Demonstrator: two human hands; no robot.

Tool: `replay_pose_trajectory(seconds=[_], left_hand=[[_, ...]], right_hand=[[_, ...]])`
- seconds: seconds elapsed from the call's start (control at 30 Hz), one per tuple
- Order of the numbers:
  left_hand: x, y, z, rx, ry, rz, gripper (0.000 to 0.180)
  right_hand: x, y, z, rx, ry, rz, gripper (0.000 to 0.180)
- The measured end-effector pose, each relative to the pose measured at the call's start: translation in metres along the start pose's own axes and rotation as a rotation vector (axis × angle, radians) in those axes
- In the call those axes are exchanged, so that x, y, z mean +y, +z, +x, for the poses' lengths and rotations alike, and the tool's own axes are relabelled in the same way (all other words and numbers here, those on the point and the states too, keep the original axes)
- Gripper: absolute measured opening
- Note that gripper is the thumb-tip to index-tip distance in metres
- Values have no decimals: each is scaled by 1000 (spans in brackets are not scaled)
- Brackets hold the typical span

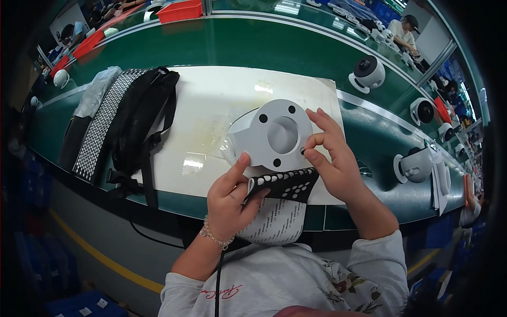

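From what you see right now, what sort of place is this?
Probably a factory assembly line. A long green workbench carries a row of identical white round devices, the right hand works on another white device, and other workers sit along the benches.

I wear a white long-sleeved top with the sleeves pushed up my forearms, red script lettering on its front and a dark floral print near my right sleeve, a pale beaded bracelet (215, 238) on my left wrist, and a thin black cable (217, 280) hanging down my chest.
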State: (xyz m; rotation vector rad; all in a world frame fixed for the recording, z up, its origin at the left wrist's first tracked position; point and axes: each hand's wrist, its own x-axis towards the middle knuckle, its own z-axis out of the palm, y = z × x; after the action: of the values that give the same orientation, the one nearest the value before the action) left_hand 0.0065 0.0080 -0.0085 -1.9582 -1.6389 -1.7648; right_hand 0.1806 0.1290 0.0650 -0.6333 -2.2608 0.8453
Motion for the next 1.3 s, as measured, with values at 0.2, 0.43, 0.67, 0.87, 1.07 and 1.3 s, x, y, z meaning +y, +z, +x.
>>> replay_pose_trajectory(seconds=[0.2, 0.43, 0.67, 0.87, 1.07, 1.3], left_hand=[[-3, 0, -3, 1, -3, 8, 28], [-1, -1, -2, -8, -7, -5, 26], [2, -6, -5, -21, -5, -27, 22], [-4, -12, -10, -73, 30, -56, 23], [-1, -16, -5, -162, 61, -31, 21], [-1, -14, -4, -214, 23, -43, 21]], right_hand=[[2, -2, -7, 76, -155, -281, 9], [-4, -20, 3, 57, -368, -589, 25], [-7, -16, 80, -18, -391, -356, 36], [24, -35, 124, -287, 293, 458, 23], [117, -15, 178, 313, -71, -403, 16], [225, -27, 164, 108, 133, -994, 14]])
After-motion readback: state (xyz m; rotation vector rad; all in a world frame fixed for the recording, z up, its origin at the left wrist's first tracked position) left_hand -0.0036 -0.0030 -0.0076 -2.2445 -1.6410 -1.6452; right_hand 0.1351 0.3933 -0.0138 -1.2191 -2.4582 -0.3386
